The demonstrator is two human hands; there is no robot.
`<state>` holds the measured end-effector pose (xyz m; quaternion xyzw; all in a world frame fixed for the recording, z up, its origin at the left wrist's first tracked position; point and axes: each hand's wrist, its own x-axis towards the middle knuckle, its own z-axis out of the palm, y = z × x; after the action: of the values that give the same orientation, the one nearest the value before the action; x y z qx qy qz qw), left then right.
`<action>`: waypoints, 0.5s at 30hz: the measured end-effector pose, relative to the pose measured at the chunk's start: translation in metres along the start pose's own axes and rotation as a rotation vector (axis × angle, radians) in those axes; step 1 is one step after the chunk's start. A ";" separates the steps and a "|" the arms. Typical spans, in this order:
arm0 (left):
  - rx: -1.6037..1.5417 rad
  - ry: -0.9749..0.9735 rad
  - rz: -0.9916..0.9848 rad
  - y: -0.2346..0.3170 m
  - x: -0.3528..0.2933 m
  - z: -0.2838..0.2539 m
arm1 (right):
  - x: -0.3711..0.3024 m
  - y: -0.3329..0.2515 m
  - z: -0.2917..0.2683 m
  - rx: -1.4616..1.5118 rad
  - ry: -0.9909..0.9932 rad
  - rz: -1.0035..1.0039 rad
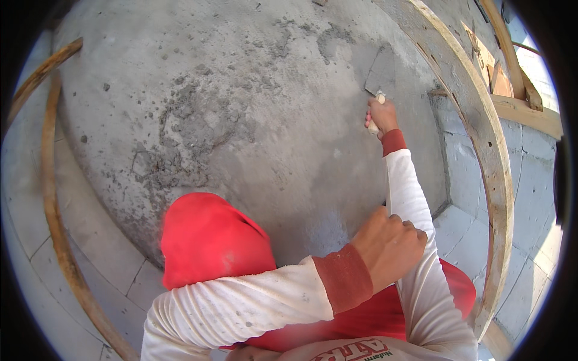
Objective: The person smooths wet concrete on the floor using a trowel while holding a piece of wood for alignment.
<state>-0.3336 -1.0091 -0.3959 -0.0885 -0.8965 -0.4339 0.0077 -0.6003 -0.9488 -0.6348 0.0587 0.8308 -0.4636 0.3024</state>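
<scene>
My right hand (382, 116) is stretched forward, its fingers wrapped round the pale handle of a trowel (381, 72). The flat grey blade lies against the wet mortar surface (289, 138), on the right side of it. Nearer my body, my left hand (390, 248) is closed, with its back toward me, beside my right forearm. Its fingers curl out of sight, and whatever may be in them is hidden. Rough, crumbly mortar (198, 126) lies on the left part of the surface, while the area around the trowel looks smoother.
A long wooden board (481, 120) runs down the right side, in front of a grey block wall (521, 180). Wooden poles (54, 216) stand at the left by more blocks. Timber pieces (497, 78) sit at the upper right. My red-clothed knee (214, 240) is close below.
</scene>
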 end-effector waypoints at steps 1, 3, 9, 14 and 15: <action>-0.020 0.015 0.004 0.002 0.005 0.002 | -0.004 -0.007 0.032 -0.213 0.032 -0.088; -0.046 0.130 -0.013 -0.008 0.005 0.002 | -0.049 -0.049 0.119 -0.433 -0.009 -0.131; -0.064 0.555 -0.037 -0.026 0.010 -0.065 | -0.052 -0.093 0.143 -0.561 -0.159 -0.295; -0.084 0.585 -0.077 -0.012 -0.040 -0.098 | 0.034 -0.079 0.036 -0.109 0.067 -0.135; -0.098 0.592 -0.086 -0.011 -0.049 -0.097 | 0.054 -0.076 0.015 -0.045 0.092 -0.081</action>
<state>-0.2929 -1.0989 -0.3486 0.0796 -0.8363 -0.4834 0.2461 -0.6659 -1.0136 -0.6144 0.0394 0.8556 -0.4535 0.2463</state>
